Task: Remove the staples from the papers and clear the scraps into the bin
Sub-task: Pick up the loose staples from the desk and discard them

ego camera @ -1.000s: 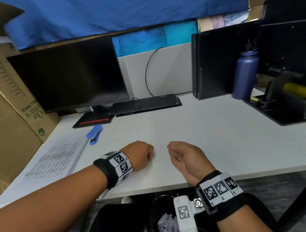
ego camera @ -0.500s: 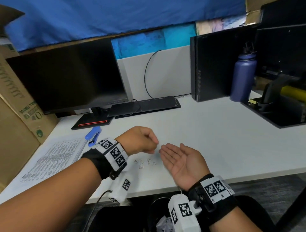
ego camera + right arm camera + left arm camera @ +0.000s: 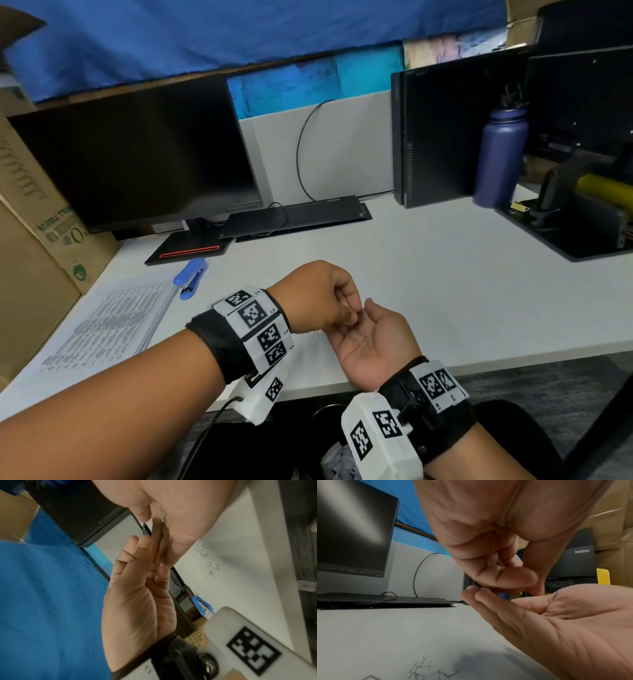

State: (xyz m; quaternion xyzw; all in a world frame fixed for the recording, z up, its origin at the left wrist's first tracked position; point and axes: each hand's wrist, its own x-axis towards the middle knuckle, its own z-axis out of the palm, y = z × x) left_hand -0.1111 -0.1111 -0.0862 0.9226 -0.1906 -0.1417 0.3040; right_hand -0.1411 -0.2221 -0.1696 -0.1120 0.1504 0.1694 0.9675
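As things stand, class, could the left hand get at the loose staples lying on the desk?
Probably yes: the left hand hovers just above the loose staples on the desk, with nothing between them.

Two hands (image 3: pixel 318 298), one blue stapler (image 3: pixel 191 277), one bottle (image 3: pixel 498 156), two monitors (image 3: pixel 137 161).

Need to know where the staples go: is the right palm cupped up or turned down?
Up: right hand lies open, staples on its palm.

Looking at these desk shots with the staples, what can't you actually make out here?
- Head view: whether the left hand pinches a staple; its fingertips hide it.
- Head view: the bin, cut off by the desk edge and the right hand's wrist camera.
- Printed papers: text too small.
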